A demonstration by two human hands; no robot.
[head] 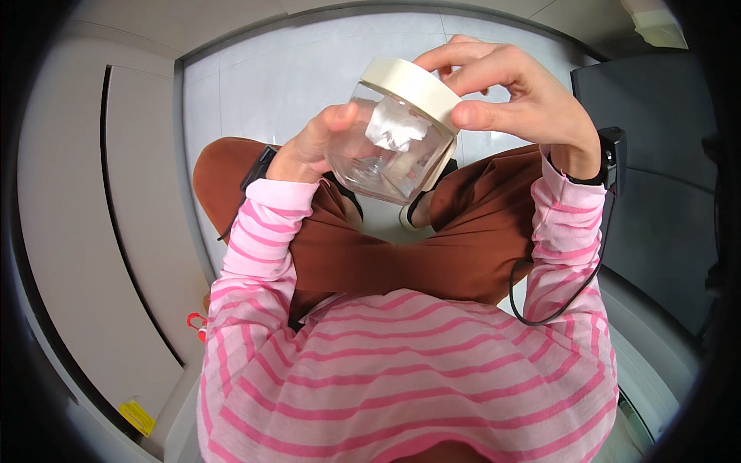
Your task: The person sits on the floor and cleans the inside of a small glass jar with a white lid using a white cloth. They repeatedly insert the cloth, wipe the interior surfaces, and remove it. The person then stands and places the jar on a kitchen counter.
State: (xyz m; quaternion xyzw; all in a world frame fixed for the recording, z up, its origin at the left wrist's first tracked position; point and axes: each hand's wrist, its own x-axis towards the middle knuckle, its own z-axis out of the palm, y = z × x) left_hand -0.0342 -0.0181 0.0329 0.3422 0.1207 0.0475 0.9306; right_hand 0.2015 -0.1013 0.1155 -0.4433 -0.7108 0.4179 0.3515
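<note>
A clear, squarish jar (353, 153) with a cream-white round lid (412, 87) is tilted in front of me, above my bent knees. The lid is on the jar and leans up to the right. My left hand (315, 139) holds the jar's left side, the thumb on its wall and the other fingers hidden behind. At the lid's right edge is my right hand (509, 92), its thumb against the rim and its fingers curled over the top. Through the wall I see a crumpled whitish patch (399, 127); I cannot tell whether it is inside or behind.
Pale floor tiles (278, 69) lie beyond my knees. Light cabinet panels (139, 202) rise on the left, and a dark grey panel (642, 116) on the right. A black cable (544, 323) hangs by my right sleeve. A red ring-shaped thing (197, 319) is low at left.
</note>
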